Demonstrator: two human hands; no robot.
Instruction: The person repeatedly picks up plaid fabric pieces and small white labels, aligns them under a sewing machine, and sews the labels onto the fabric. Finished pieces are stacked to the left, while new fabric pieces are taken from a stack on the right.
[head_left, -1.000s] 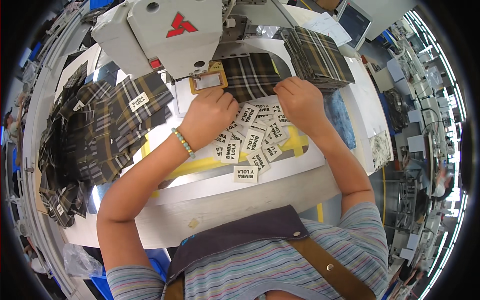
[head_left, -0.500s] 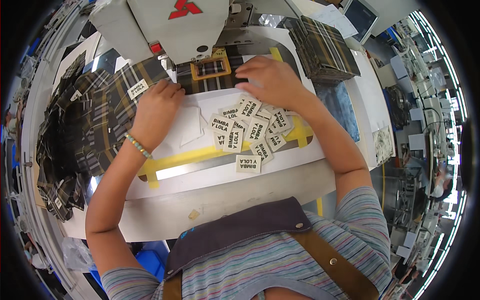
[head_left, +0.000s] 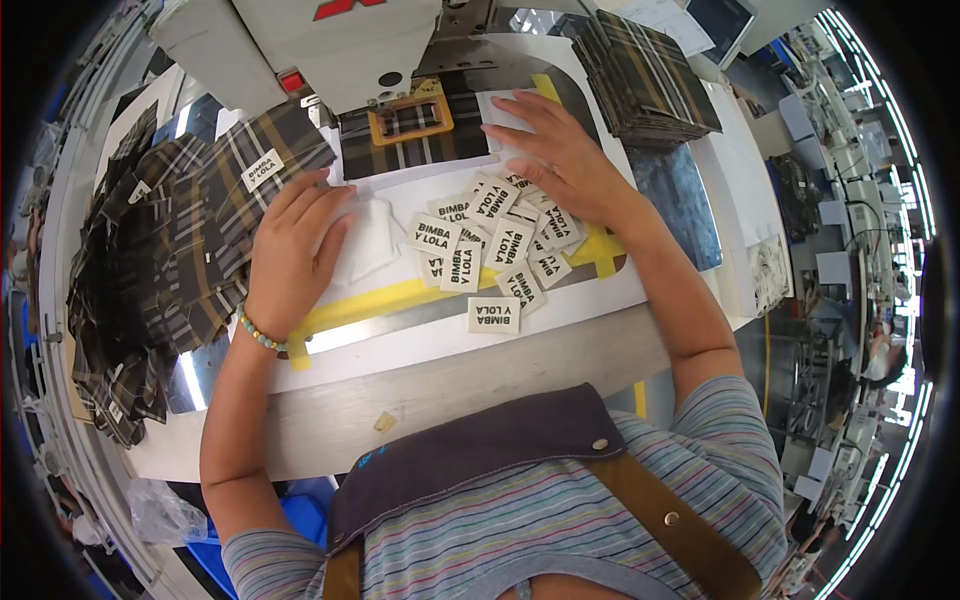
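A dark plaid fabric panel (head_left: 468, 145) lies flat under the sewing machine head (head_left: 310, 50), with an orange clamp frame (head_left: 415, 135) over it. My right hand (head_left: 575, 165) has its fingers spread at the panel's right edge, over a white sheet. My left hand (head_left: 290, 250) is open and holds nothing, its fingertips close to a heap of plaid pieces (head_left: 200, 210). On the heap's top piece sits a white label (head_left: 263, 170) with dark print. Between my hands, several loose printed labels (head_left: 494, 315) are scattered in a pile.
A tall stack of plaid panels (head_left: 655, 80) stands at the back right. Yellow tape (head_left: 370, 310) runs along the front of the white work surface. A blue bin (head_left: 305, 515) and a clear plastic bag (head_left: 165, 510) are below the table at the left.
My left hand has drawn back slightly toward me and its fingers have opened. My right hand's fingers have spread at the panel's right side. The whole view has shifted a little.
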